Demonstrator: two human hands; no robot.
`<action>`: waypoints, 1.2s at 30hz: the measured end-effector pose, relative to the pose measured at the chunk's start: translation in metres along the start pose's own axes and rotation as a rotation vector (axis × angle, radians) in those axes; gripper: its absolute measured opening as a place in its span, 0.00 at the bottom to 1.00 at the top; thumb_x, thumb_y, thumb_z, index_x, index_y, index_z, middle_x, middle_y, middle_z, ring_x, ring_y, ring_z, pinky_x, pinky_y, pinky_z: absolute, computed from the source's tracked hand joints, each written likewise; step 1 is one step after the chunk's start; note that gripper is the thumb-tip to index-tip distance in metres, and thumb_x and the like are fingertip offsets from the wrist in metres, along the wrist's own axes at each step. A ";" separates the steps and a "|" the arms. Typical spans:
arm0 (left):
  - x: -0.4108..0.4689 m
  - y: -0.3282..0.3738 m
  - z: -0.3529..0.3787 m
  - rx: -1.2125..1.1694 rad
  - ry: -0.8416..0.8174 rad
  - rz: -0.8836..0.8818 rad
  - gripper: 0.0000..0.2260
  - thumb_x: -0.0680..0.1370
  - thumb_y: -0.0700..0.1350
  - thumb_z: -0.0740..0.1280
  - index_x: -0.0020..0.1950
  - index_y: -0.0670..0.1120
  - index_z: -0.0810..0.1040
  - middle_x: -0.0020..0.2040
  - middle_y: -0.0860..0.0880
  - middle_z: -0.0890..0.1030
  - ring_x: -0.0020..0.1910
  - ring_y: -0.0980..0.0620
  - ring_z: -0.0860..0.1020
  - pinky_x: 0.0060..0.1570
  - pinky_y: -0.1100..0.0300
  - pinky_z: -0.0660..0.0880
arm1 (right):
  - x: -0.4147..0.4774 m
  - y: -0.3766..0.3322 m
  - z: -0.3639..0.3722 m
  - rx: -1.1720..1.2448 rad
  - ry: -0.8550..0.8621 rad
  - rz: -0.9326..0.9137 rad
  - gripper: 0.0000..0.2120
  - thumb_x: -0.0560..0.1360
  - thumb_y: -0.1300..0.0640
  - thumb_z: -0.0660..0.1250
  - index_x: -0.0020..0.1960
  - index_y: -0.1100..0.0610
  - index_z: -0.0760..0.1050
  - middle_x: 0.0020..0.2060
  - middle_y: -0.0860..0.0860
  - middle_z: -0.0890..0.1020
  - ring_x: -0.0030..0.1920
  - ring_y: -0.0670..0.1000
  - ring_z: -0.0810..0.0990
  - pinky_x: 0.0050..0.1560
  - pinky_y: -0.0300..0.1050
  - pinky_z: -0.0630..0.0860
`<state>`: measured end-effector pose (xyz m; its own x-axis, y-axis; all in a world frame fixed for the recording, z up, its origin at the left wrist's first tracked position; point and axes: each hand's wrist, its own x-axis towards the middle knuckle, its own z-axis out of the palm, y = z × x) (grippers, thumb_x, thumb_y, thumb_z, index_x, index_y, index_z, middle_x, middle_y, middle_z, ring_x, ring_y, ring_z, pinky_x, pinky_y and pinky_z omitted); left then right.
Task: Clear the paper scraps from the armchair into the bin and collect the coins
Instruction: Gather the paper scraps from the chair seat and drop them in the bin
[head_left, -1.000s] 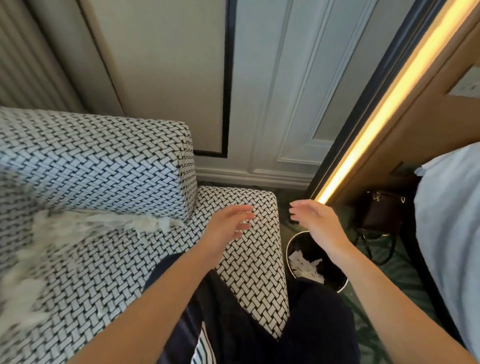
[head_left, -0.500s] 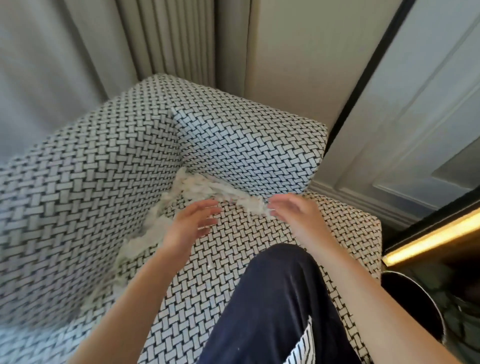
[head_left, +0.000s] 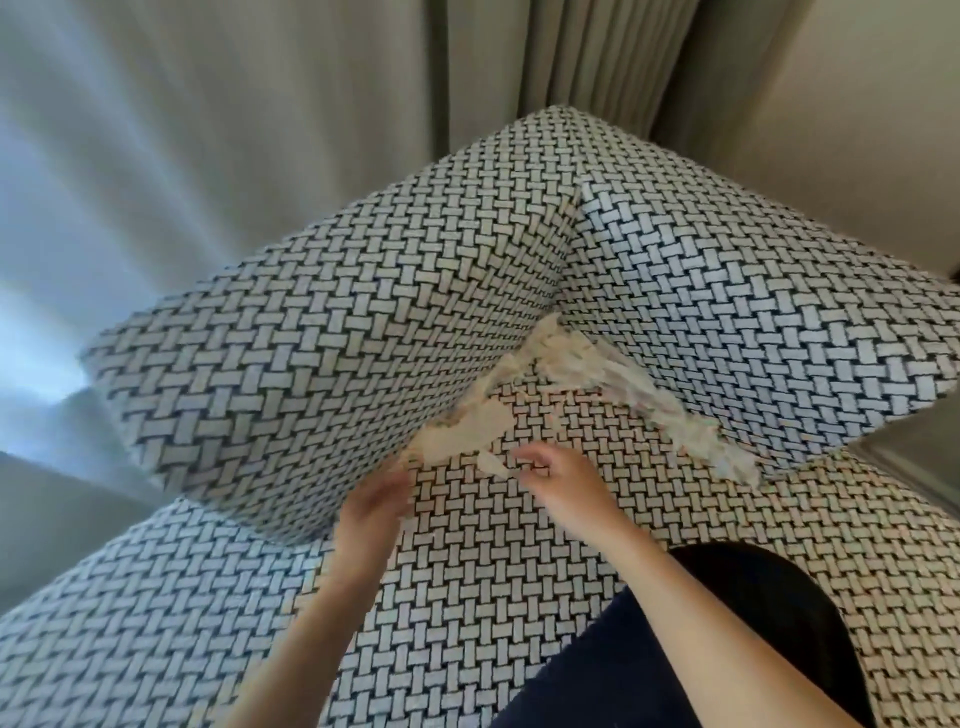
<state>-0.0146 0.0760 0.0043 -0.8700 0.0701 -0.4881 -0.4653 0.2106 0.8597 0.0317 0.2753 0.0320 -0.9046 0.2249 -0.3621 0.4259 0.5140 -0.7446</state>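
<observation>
In the head view, the armchair (head_left: 311, 332), covered in a black-and-white woven pattern, fills the middle of the frame, with its back and one arm meeting in a corner at centre right. White paper scraps (head_left: 613, 379) lie packed along the crease where the seat meets the back and the arm, running from that corner down toward the right edge and also down toward the lower left.

The left hand (head_left: 371, 506) sits at lower centre, its fingers reaching into the lower-left end of the scrap line, where a flat cream piece (head_left: 462, 434) lies just above the fingertips; motion blur hides whether the fingers have closed on anything, so its grasp cannot be told. The right hand (head_left: 563, 480) is just to the right of it, with thumb and forefinger pinched on a small scrap (head_left: 491, 462) at the seat surface. The longer run of scraps lies up and to the right of both hands, apart from them.

A dark-clad knee (head_left: 675, 649) shows at lower right. Grey curtains (head_left: 260, 104) hang across the top of the frame. No coins can be made out.
</observation>
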 end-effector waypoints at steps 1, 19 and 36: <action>0.000 -0.009 -0.006 0.024 0.052 0.018 0.06 0.77 0.40 0.66 0.50 0.48 0.80 0.51 0.51 0.82 0.49 0.51 0.79 0.54 0.53 0.75 | 0.006 0.000 0.011 -0.055 -0.044 -0.010 0.17 0.78 0.58 0.62 0.66 0.52 0.72 0.66 0.48 0.73 0.64 0.49 0.73 0.59 0.36 0.67; -0.004 -0.064 -0.014 0.514 0.453 0.144 0.27 0.73 0.50 0.70 0.70 0.44 0.68 0.70 0.47 0.69 0.66 0.45 0.61 0.63 0.47 0.64 | -0.003 0.041 0.052 -0.265 0.018 -0.225 0.23 0.79 0.55 0.60 0.74 0.48 0.62 0.72 0.38 0.59 0.73 0.39 0.51 0.72 0.37 0.45; 0.014 -0.042 -0.002 0.447 0.437 0.179 0.06 0.77 0.44 0.64 0.43 0.43 0.78 0.38 0.49 0.78 0.37 0.50 0.74 0.30 0.62 0.66 | -0.027 0.050 0.041 -0.125 0.100 -0.176 0.17 0.79 0.58 0.62 0.67 0.51 0.72 0.64 0.38 0.68 0.66 0.38 0.61 0.68 0.34 0.54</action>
<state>-0.0077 0.0664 -0.0387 -0.9577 -0.2420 -0.1559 -0.2768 0.6245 0.7303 0.0782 0.2604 -0.0183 -0.9646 0.2006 -0.1711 0.2616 0.6493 -0.7142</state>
